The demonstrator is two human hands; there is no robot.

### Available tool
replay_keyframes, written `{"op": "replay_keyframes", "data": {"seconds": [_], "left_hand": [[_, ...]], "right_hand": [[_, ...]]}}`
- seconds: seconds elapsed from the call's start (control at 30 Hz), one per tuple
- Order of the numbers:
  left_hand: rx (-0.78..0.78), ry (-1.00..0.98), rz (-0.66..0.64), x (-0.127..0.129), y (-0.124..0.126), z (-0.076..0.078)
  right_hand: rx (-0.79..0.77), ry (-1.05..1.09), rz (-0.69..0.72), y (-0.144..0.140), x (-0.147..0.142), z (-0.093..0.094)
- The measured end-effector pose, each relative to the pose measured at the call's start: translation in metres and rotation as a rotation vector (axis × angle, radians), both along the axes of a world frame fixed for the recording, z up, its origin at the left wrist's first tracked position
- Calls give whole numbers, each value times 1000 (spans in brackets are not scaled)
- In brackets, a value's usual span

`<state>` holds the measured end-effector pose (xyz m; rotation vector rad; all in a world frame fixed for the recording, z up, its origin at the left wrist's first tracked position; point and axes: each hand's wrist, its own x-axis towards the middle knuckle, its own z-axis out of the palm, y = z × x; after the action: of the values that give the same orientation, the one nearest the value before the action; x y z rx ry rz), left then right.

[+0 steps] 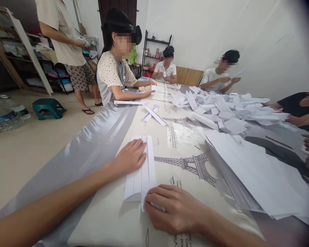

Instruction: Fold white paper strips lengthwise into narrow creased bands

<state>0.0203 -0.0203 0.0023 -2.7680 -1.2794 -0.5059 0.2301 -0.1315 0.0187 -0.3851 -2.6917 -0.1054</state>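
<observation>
The right hand point(176, 209) hides the folded paper's point(141, 169) near end, fingers curled onto it; the left hand point(130, 157) lies flat, open (palm down) on its left half.

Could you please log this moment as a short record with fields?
Left hand: flat on the folded paper strip, pressing its upper part
Right hand: resting on the strip's near end
Surface: table cover printed with towers
Right of strip: stack of flat sheets
Far end: heap of folded papers
Others: several people seated around the table
</observation>
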Motion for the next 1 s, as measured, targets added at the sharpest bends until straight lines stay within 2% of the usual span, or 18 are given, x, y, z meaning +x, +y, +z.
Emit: {"op": "replay_keyframes", "data": {"seconds": [0.47,0.63,0.73,0.8,1.0], "left_hand": [[-20,-18,-12,0,-2,0],[-33,-46,-19,-1,-2,1],[-26,-26,-17,-1,-2,2],[-23,-15,-15,-1,-2,2],[-19,-51,-3,-2,0,-4]], "right_hand": [[-50,-57,-72,-1,-4,3],[-254,32,-53,8,8,5],[-369,126,-154,21,21,10],[-362,86,-191,29,28,12],[-325,-85,-166,37,30,6]]}}
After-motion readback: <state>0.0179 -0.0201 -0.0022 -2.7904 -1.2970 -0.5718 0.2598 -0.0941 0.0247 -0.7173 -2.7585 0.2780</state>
